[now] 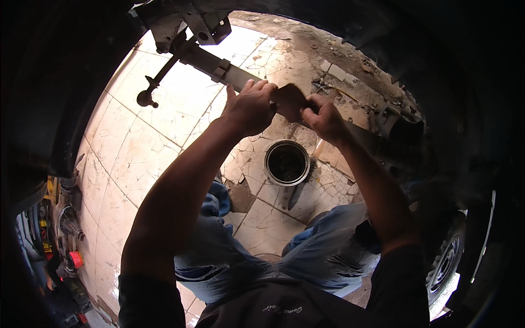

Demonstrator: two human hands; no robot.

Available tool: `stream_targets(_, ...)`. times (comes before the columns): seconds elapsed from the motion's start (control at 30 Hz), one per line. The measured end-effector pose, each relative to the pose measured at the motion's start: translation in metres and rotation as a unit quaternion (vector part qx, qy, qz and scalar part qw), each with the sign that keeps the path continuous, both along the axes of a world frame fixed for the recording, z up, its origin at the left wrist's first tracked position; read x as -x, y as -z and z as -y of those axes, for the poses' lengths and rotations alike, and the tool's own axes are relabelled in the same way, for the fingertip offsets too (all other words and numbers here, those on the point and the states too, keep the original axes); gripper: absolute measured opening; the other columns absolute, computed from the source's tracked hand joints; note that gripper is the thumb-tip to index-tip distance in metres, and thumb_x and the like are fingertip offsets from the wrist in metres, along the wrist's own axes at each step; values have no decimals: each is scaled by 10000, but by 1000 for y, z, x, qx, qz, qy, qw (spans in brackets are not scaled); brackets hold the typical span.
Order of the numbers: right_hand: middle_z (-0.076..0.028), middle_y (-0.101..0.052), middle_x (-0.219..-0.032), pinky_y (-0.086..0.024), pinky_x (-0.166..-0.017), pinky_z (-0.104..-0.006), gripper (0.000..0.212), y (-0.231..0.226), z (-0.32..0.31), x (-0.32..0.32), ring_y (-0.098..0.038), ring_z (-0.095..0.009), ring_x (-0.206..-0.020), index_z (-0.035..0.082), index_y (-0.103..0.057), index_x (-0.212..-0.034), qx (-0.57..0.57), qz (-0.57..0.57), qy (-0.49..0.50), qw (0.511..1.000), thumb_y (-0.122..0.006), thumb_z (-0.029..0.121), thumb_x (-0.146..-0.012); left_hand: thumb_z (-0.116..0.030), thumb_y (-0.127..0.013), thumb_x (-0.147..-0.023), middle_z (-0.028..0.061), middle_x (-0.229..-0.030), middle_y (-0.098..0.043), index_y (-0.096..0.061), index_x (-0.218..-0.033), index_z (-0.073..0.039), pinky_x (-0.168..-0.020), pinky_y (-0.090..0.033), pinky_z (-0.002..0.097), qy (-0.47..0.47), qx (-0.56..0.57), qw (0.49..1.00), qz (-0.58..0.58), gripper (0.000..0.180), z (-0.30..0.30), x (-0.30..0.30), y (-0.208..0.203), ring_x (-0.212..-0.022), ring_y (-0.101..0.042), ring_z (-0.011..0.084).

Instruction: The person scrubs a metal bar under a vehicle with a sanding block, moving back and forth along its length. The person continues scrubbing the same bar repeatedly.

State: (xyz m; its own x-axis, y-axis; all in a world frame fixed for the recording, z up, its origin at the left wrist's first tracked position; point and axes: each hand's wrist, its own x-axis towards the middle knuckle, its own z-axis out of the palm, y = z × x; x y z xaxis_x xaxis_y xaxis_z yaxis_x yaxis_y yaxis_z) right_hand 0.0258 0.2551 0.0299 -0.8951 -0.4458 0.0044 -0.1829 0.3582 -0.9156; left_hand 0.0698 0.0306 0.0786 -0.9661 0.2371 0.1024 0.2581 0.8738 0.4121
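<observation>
In front of me a long metal beam [240,78] runs slantwise from upper left to right, above the floor. A dark brown flexible sheet [290,99], which looks like sandpaper, lies across it between my hands. My right hand [327,117] pinches the sheet's right end between thumb and curled fingers. At the sheet's left edge, my left hand [249,109] is laid over the beam, its fingers reaching across the top and the thumb side against the sheet. Its exact grip is partly hidden. Below the hands stands a round metal can [287,163] with dark contents.
Dark bristles of a brush [313,170] show beside the can. A rod with a ball end [145,98] hangs off the beam at upper left. Cracked tiles [131,147] cover the floor. Tools and parts [68,224] lie far left; a wheel [445,262] stands lower right.
</observation>
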Motion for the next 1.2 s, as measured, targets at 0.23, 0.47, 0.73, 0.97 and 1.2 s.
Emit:
stream_targets(0.23, -267, -653, -959, -496, -759, -529, 283, 26, -38, 31, -613, -475, -912, 97, -565, -1181, -237, -200, 157, 938, -510, 149, -908, -363, -596, -925, 113, -1483, -428, -435, -1400, -132, -1124, -173, 673, -14, 188, 964, 187, 552, 4, -11, -34, -1414, -330, 333)
stream_targets(0.47, -208, -609, -1218, -499, -906, -434, 492, 56, -47, 25, -599, -385, -1090, 158, -501, -1384, -333, -204, 39, 920, -519, 94, -897, -429, -571, -942, 149, -1380, -533, -438, -1416, -95, -1137, -164, 656, 12, 191, 910, 368, 595, 18, -17, -25, -1359, -415, 308)
stream_targets(0.73, -176, -370, -1517, -301, -1148, -449, 586, 58, -21, 26, -364, -338, -1397, 95, -387, -1461, -508, -245, -63, 823, -475, 48, -883, -400, -568, -946, 142, -1412, -507, -431, -1423, -91, -1146, -148, 653, -1, 164, 925, 342, 584, 29, -19, -37, -1377, -393, 297)
stream_targets(0.97, -215, -319, -1534, -284, -1159, -424, 653, 50, 11, 26, -332, -336, -1417, 61, -319, -1488, -496, -229, -123, 829, -493, 9, -861, -411, -555, -949, 139, -1435, -485, -426, -1428, -98, -1151, -157, 638, -3, 156, 926, 343, 587, 31, -22, -43, -1382, -388, 289)
stream_targets(1.2, -208, -303, -1539, -306, -1156, -425, 651, 35, 0, 27, -320, -314, -1421, -11, -320, -1461, -528, -187, -127, 818, -546, 81, -857, -426, -537, -954, 125, -1467, -454, -401, -1453, -131, -1153, -162, 628, -27, 163, 919, 359, 595, 47, -26, -48, -1402, -362, 290)
